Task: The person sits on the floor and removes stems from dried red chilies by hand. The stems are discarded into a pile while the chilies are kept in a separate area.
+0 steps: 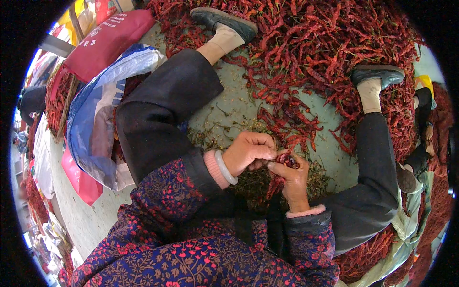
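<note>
My right hand (292, 175) is closed around several dried red chilies (287, 160), whose ends poke out above and below the fist. My left hand (247, 152), with a pale bangle (226, 168) at the wrist, meets it at the fingertips. Its thumb and index finger pinch at the end of a chili; the exact point of grip is too small to make out. Under both hands lies a heap of loose chili stems (251, 184). Just beyond them, a strip of dried chilies (290, 120) runs along the floor to a large pile (322, 39).
My outstretched legs, in dark trousers (154, 118), flank the work. At left stand an open blue-and-white woven sack (80, 118) and a red bag (111, 43) bearing writing. Another person's foot (407, 177) shows at right. More chilies (365, 256) lie behind my right leg.
</note>
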Available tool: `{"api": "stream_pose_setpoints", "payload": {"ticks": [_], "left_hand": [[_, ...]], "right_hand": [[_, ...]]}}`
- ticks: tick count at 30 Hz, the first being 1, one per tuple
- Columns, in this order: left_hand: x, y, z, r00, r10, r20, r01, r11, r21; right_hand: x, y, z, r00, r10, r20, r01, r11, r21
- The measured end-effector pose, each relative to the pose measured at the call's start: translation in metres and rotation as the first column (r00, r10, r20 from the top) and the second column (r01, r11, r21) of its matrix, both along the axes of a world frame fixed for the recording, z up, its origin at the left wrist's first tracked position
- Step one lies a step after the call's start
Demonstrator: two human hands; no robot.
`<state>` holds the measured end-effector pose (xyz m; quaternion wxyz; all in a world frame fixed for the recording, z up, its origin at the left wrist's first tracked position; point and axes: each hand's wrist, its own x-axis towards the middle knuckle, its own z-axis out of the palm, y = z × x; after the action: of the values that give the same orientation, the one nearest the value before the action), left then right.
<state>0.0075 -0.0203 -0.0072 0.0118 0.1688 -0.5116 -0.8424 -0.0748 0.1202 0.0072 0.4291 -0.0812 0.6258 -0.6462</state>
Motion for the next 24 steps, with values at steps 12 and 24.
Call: {"api": "stream_pose_setpoints", "payload": {"ticks": [12,24], "left_hand": [[0.002,0.013,0.003,0.887,-0.076,-0.456,-0.396,0.385,-0.834],[0.001,0.015,0.002,0.918,-0.021,-0.396,-0.366,0.339,-0.866]], "right_hand": [[0.008,0.001,0.000,0.988,-0.066,0.142,0.063,0.998,0.023],[0.026,0.005,0.002,0.981,-0.069,0.180,0.061,0.997,0.054]]}}
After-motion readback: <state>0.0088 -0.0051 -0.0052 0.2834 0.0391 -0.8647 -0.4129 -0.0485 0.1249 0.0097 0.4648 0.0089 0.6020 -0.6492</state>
